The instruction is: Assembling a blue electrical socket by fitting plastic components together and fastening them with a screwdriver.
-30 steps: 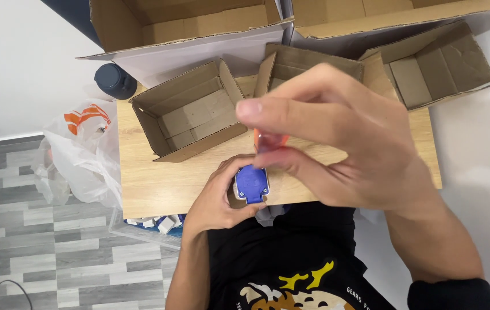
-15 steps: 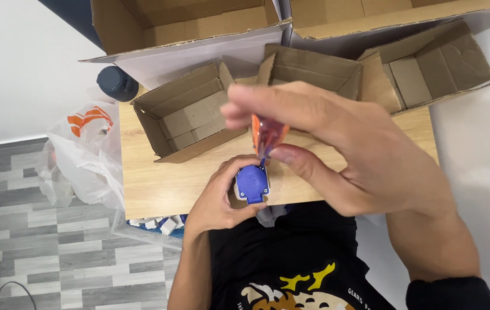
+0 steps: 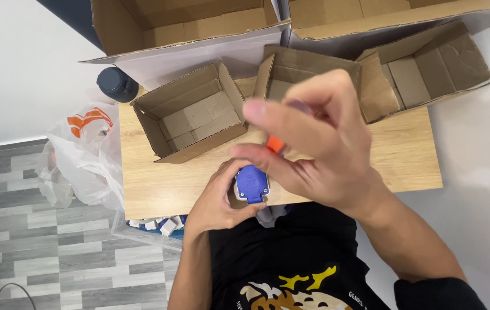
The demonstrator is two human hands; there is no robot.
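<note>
Hands: left (image 3: 217, 202) grips one blue socket (image 3: 252, 184); right (image 3: 314, 149) pinches one orange tool (image 3: 275, 143).

A single head-worn camera looks steeply down, close above the wooden table (image 3: 405, 155) and lap.

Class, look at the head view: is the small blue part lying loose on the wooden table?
No: the left hand holds the blue part up at the wooden table edge, fingers wrapped around it.

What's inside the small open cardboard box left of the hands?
The small cardboard box shows only its folded brown bottom flaps; no parts visible inside. Its near inner wall is hidden by the rim. The left hand holds a blue part beside it.
</note>
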